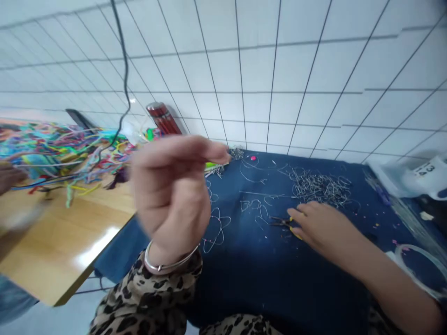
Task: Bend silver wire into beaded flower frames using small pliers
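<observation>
My left hand [172, 195] is raised close to the camera, above the left edge of the blue cloth [265, 270]. Its fingers curl towards the thumb, and what they hold, if anything, is too small to make out. My right hand [319, 228] rests on the cloth with its fingers round the yellow handles of small pliers [284, 222], whose jaws point left. Bent wire pieces [253, 204] lie left of the pliers, and a looped wire shape [219, 228] lies beside my left hand. Behind my right hand is a tangled pile of wires [319, 186].
A wooden table [70, 228] at the left bears colourful strands [70, 149] and a dark red cylinder [163, 118]. Another person's hand [10, 177] is at the far left. At the right are a white cup [429, 177] and a clear ring [419, 265]. A tiled wall [258, 70] stands behind.
</observation>
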`<state>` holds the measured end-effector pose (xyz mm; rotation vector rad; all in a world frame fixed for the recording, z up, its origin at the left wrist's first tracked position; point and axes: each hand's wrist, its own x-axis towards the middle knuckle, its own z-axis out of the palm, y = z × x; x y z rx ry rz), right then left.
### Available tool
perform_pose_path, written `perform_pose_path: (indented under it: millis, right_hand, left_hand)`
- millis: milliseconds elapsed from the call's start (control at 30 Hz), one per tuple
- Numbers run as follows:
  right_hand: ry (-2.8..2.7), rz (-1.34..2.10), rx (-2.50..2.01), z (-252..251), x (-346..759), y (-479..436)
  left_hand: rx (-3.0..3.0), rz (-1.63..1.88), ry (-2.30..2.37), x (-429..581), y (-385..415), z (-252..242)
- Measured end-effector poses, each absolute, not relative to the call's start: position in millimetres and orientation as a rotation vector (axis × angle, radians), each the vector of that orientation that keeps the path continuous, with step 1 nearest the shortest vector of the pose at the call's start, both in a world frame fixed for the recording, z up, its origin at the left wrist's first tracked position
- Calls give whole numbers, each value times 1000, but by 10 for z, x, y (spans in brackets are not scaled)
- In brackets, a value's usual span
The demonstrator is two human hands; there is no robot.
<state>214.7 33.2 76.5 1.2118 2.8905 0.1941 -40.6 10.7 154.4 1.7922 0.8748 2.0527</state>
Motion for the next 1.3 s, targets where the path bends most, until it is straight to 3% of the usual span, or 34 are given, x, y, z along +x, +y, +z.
perform_pose_path:
  millis: [133, 300, 533, 800, 1100, 1300]
  right_hand:
    - [2820, 163, 1186, 414, 2154, 272]
    - [2738, 182, 1220, 167, 2154, 135]
    - [2757, 325, 1218, -57, 2090, 117]
    - [2875, 243, 1175, -48, 2133, 130]
    - [2875, 171, 1196, 60, 2149, 103]
    - [3058, -100, 1429, 163, 2247, 123]
  left_hand:
    - [2126, 1399, 1054, -469, 576, 1343]
    - [2348, 595, 1371, -454, 1500, 740]
    - [2382, 402, 1503, 22, 2419, 132]
    - [2370, 168, 1567, 179, 2729, -212]
    - [2415, 391, 1546, 163, 2490, 124]
    - [2261, 491, 1258, 27, 1643, 440]
